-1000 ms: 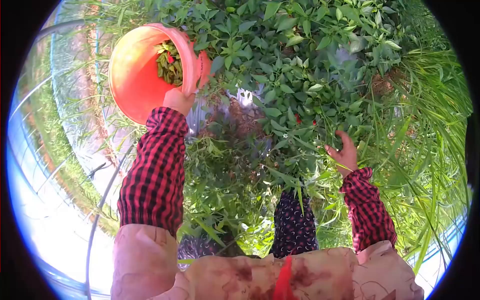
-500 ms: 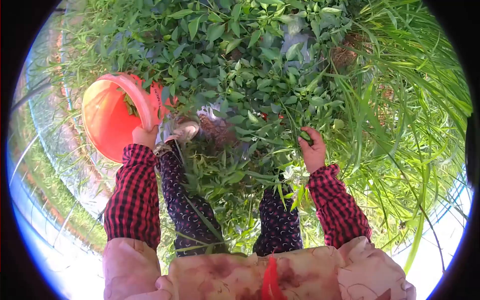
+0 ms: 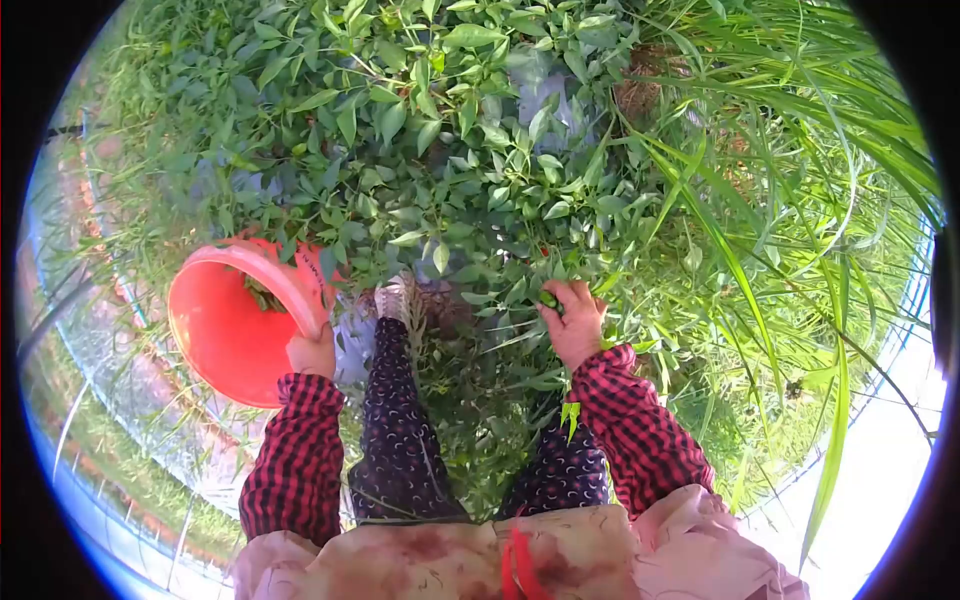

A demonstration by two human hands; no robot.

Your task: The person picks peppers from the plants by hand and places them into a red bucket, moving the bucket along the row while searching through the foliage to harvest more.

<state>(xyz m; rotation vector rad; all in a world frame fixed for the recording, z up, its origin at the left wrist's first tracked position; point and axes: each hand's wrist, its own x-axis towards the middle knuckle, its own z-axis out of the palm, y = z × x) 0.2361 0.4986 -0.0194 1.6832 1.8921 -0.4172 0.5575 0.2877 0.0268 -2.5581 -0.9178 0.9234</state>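
My left hand (image 3: 312,355) grips the rim of a tilted red-orange bucket (image 3: 225,325), whose mouth faces left and toward me. Green produce (image 3: 262,296) shows partly inside it. On the right, my right hand (image 3: 575,318) is at the lower edge of the leafy pepper plants (image 3: 430,120), its fingers curled round a green pepper (image 3: 548,299). A small bit of red shows among the leaves just above that hand.
Tall grass (image 3: 800,180) fills the right side. My shoe (image 3: 394,298) and patterned trouser legs (image 3: 400,430) are below the plants. Netting and thin poles curve along the left. Pale plastic sheeting (image 3: 550,105) shows between the leaves.
The view has shifted over the plants. The bucket has come lower and nearer to me. My right hand, open among the leaves at first, now holds a green pepper and is closer to the middle.
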